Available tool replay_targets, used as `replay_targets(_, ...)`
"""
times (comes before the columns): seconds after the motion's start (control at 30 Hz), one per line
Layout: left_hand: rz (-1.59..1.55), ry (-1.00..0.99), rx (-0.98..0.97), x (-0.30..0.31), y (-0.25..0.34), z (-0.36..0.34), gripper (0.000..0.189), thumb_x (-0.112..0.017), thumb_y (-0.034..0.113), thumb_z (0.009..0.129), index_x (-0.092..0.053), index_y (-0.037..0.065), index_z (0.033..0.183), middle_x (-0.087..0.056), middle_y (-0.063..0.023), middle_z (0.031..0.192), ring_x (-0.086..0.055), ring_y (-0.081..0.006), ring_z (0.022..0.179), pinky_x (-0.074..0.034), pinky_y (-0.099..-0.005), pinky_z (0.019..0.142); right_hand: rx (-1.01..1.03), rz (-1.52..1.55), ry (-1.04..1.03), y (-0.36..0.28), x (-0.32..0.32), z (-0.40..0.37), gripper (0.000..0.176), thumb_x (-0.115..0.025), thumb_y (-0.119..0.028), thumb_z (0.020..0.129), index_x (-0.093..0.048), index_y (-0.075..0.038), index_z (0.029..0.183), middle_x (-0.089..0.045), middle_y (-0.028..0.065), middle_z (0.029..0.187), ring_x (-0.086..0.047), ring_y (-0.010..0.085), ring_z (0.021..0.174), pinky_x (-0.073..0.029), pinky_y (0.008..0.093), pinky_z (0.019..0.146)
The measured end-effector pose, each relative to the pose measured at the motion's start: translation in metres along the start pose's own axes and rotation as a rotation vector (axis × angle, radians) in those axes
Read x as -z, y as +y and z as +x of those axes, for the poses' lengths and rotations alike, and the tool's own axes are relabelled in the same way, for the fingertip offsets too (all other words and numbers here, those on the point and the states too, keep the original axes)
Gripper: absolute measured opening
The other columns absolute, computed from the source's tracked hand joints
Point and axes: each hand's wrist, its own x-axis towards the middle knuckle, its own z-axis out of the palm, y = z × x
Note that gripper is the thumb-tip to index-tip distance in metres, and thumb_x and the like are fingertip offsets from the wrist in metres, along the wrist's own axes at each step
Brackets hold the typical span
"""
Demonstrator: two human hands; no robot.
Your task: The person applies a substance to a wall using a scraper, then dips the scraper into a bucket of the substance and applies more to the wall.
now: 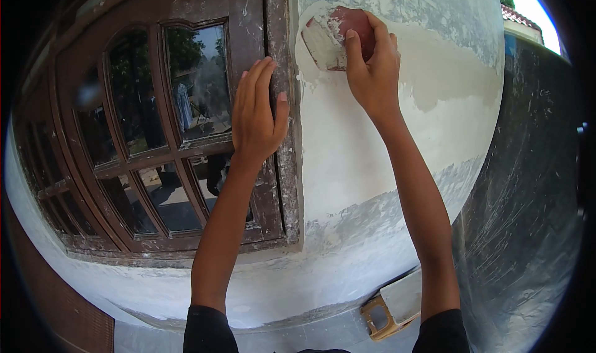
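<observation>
My right hand (377,67) grips a dark red scraper (357,30) whose face is smeared with pale plaster, held against the upper wall (347,136) just right of the window frame. The wall carries smooth whitish plaster with rougher grey patches above and below. My left hand (257,108) lies flat on the brown wooden window (248,18) near its right edge, fingers stretched upward and holding nothing.
Below, near my right forearm, a stool or box with a yellowish frame (380,316) bears a pale board (402,294). Dark sheeting (528,185) stands at the right. Glass panes (195,74) fill the window, and a tiled roof (523,19) shows at the upper right.
</observation>
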Motion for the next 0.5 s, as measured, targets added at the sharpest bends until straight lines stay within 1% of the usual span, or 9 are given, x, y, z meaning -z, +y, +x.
replay_targets(0.03,-0.011,-0.001,0.010,0.000,0.000,0.000,0.050,-0.057,0.009,0.095,-0.049,-0.003,0.143,-0.054,-0.0208,0.144,-0.050,-0.0378,0.137,-0.035,-0.0533,0.119,0.000,-0.002,0.001,0.005,0.001,0.003,0.044,-0.060,-0.018,0.099,-0.054,0.003,0.137,-0.069,0.0104,0.098,-0.057,0.0274,0.105,-0.032,0.0460,0.108)
replay_targets(0.1,-0.012,0.006,0.006,0.000,-0.001,0.000,0.050,-0.057,0.009,0.095,-0.049,-0.003,0.143,-0.054,-0.0209,0.144,-0.050,-0.0379,0.137,-0.035,-0.0532,0.118,-0.056,0.004,0.133,0.022,0.008,0.013,0.045,-0.060,-0.020,0.099,-0.054,0.004,0.136,-0.070,0.0131,0.102,-0.058,0.0275,0.101,-0.041,0.0428,0.101)
replay_targets(0.17,-0.009,0.011,0.003,0.000,0.000,-0.001,0.050,-0.057,0.010,0.095,-0.049,-0.003,0.143,-0.054,-0.0210,0.144,-0.050,-0.0379,0.137,-0.035,-0.0532,0.118,-0.147,0.002,0.244,0.040,0.019,0.019,0.044,-0.059,-0.018,0.099,-0.054,0.007,0.136,-0.069,0.0194,0.112,-0.063,0.0268,0.102,-0.053,0.0366,0.089)
replay_targets(0.27,-0.027,0.009,0.012,0.000,0.002,0.000,0.049,-0.055,0.007,0.097,-0.048,-0.002,0.144,-0.054,-0.0203,0.146,-0.049,-0.0377,0.139,-0.031,-0.0536,0.120,-0.195,0.130,0.281,0.033,0.028,0.016,0.042,-0.059,-0.017,0.100,-0.054,0.006,0.135,-0.068,0.0194,0.118,-0.066,0.0257,0.107,-0.052,0.0373,0.094)
replay_targets(0.33,-0.009,-0.001,0.015,0.000,0.004,0.000,0.048,-0.055,0.007,0.097,-0.048,-0.003,0.143,-0.054,-0.0204,0.146,-0.049,-0.0379,0.139,-0.031,-0.0535,0.120,-0.139,0.225,0.205,0.025,0.022,0.007,0.041,-0.058,-0.016,0.100,-0.055,0.006,0.135,-0.067,0.0196,0.122,-0.067,0.0252,0.108,-0.052,0.0365,0.096)
replay_targets(0.37,-0.013,-0.002,0.014,0.000,0.003,0.000,0.048,-0.055,0.007,0.097,-0.048,-0.003,0.143,-0.054,-0.0204,0.146,-0.049,-0.0379,0.139,-0.031,-0.0535,0.120,-0.111,0.250,0.144,0.018,0.018,0.000,0.041,-0.059,-0.017,0.101,-0.055,0.005,0.135,-0.067,0.0185,0.116,-0.066,0.0250,0.103,-0.052,0.0362,0.092)
replay_targets(0.43,0.007,0.011,-0.007,-0.001,0.001,0.000,0.050,-0.056,0.010,0.096,-0.049,-0.003,0.143,-0.054,-0.0210,0.143,-0.051,-0.0380,0.137,-0.035,-0.0536,0.118,-0.023,0.089,0.031,0.009,0.009,-0.014,0.041,-0.060,-0.017,0.101,-0.055,0.003,0.136,-0.067,0.0177,0.110,-0.063,0.0253,0.095,-0.051,0.0362,0.087)
replay_targets(0.47,0.003,0.009,-0.007,-0.001,0.000,0.000,0.050,-0.056,0.010,0.096,-0.049,-0.003,0.143,-0.054,-0.0210,0.143,-0.051,-0.0380,0.137,-0.035,-0.0536,0.118,0.086,-0.012,0.017,0.012,0.006,-0.016,0.041,-0.061,-0.018,0.100,-0.056,0.001,0.136,-0.064,0.0184,0.105,-0.060,0.0268,0.090,-0.050,0.0370,0.084)
replay_targets(0.5,-0.008,0.007,-0.003,0.000,0.000,0.000,0.050,-0.056,0.010,0.096,-0.049,-0.003,0.143,-0.054,-0.0210,0.143,-0.051,-0.0381,0.137,-0.035,-0.0537,0.118,0.084,-0.014,0.017,0.013,0.008,-0.015,0.041,-0.061,-0.018,0.100,-0.056,0.001,0.136,-0.064,0.0184,0.105,-0.060,0.0268,0.090,-0.050,0.0370,0.084)
